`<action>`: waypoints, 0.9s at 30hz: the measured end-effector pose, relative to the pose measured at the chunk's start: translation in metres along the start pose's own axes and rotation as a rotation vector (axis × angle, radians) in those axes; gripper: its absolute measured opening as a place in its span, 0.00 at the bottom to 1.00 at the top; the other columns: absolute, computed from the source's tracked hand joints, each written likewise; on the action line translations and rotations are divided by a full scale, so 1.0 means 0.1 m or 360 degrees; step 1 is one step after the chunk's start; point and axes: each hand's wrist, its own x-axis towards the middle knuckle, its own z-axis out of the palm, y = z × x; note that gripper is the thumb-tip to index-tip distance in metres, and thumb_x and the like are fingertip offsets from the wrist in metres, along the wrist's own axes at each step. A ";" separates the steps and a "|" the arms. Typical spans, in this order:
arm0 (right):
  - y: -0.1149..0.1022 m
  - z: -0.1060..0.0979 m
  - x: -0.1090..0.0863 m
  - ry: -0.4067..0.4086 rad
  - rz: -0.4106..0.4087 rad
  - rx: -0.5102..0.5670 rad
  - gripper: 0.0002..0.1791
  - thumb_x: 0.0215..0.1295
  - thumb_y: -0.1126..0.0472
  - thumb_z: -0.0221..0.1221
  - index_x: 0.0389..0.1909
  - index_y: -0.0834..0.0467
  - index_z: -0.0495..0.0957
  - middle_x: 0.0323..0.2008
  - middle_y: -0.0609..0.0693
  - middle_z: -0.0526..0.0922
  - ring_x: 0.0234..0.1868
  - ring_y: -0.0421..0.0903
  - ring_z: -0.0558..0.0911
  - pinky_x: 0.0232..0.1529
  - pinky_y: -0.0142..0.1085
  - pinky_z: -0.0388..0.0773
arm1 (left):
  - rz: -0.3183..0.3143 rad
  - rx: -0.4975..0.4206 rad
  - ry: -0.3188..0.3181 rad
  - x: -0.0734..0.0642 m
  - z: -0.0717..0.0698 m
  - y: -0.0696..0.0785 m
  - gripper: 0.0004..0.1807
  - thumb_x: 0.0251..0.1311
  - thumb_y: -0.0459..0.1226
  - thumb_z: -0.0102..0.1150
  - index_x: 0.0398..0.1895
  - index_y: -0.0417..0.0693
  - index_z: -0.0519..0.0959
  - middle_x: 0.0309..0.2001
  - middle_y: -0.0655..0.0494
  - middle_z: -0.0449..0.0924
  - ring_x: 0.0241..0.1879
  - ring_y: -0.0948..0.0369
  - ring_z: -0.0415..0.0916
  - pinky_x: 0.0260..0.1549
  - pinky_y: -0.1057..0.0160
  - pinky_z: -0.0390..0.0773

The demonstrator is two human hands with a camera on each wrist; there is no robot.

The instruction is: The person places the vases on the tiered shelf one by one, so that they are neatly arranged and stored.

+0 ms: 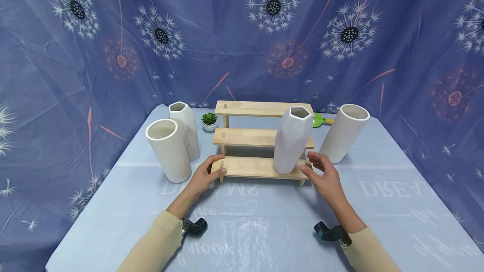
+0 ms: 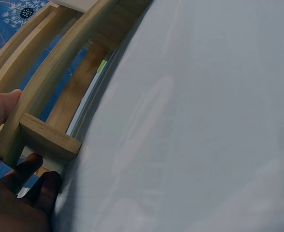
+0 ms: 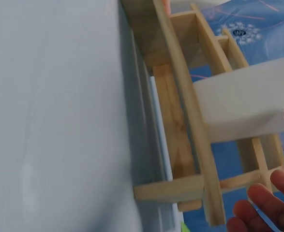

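Observation:
A three-tier wooden display stand [image 1: 245, 168] stands at the back middle of the table. On the right part of its lowest step is a white faceted vase [image 1: 291, 142], upright. My left hand [image 1: 204, 176] grips the left end of that step, thumb [image 2: 6, 104] on the board and the other fingers around its end by the leg. My right hand [image 1: 326, 176] is beside the step's right end, just right of the vase's base. Its fingers are parted and relaxed, apart from the vase [image 3: 248, 101] in the right wrist view.
Left of the stand are a white ribbed vase [image 1: 172, 154], a dotted faceted vase [image 1: 189, 133] and a small potted succulent [image 1: 209, 121]. Another ribbed vase [image 1: 344, 135] leans in view at the right. A green item with a yellow handle [image 1: 317, 120] lies behind, partly hidden.

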 end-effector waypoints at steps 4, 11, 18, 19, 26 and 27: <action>0.07 -0.03 -0.01 -0.0013 0.0006 -0.0036 0.30 0.61 0.49 0.62 0.59 0.60 0.68 0.58 0.57 0.73 0.59 0.54 0.71 0.61 0.49 0.65 | -0.0001 0.0003 0.0001 0.00 0.00 0.00 0.29 0.61 0.35 0.58 0.65 0.41 0.65 0.65 0.42 0.64 0.56 0.53 0.66 0.48 0.66 0.69; 0.16 -0.07 0.01 -0.0055 -0.0001 -0.0067 0.30 0.62 0.50 0.61 0.59 0.63 0.68 0.59 0.60 0.72 0.60 0.57 0.71 0.61 0.52 0.64 | -0.0002 -0.0005 0.0000 0.00 0.00 0.01 0.29 0.62 0.35 0.58 0.66 0.42 0.65 0.64 0.41 0.65 0.55 0.54 0.67 0.48 0.67 0.69; 0.27 -0.07 0.05 -0.0118 0.0035 -0.0107 0.31 0.63 0.50 0.60 0.61 0.64 0.66 0.60 0.62 0.70 0.60 0.60 0.69 0.61 0.54 0.64 | 0.0004 -0.0026 0.0007 -0.02 0.01 0.02 0.29 0.61 0.35 0.59 0.65 0.42 0.65 0.62 0.41 0.67 0.49 0.60 0.68 0.45 0.68 0.70; 0.29 -0.07 0.05 -0.0126 0.0038 -0.0114 0.32 0.63 0.50 0.60 0.61 0.64 0.66 0.60 0.62 0.70 0.60 0.60 0.69 0.61 0.55 0.64 | 0.0007 -0.0028 0.0009 -0.02 0.01 0.02 0.29 0.61 0.35 0.59 0.65 0.42 0.65 0.61 0.40 0.68 0.49 0.61 0.68 0.45 0.68 0.70; 0.36 -0.06 0.07 -0.0168 0.0046 -0.0115 0.32 0.62 0.50 0.60 0.61 0.64 0.65 0.60 0.62 0.70 0.61 0.60 0.69 0.61 0.54 0.65 | 0.0025 -0.0024 0.0011 -0.01 0.01 0.01 0.28 0.61 0.35 0.59 0.65 0.42 0.66 0.61 0.40 0.68 0.49 0.62 0.67 0.45 0.69 0.70; 0.36 -0.06 0.07 -0.0175 0.0042 -0.0111 0.32 0.63 0.50 0.60 0.61 0.64 0.65 0.60 0.62 0.70 0.60 0.60 0.69 0.61 0.54 0.65 | 0.0025 -0.0023 0.0012 -0.01 0.01 0.01 0.28 0.61 0.35 0.59 0.65 0.42 0.66 0.61 0.40 0.68 0.49 0.61 0.68 0.45 0.69 0.70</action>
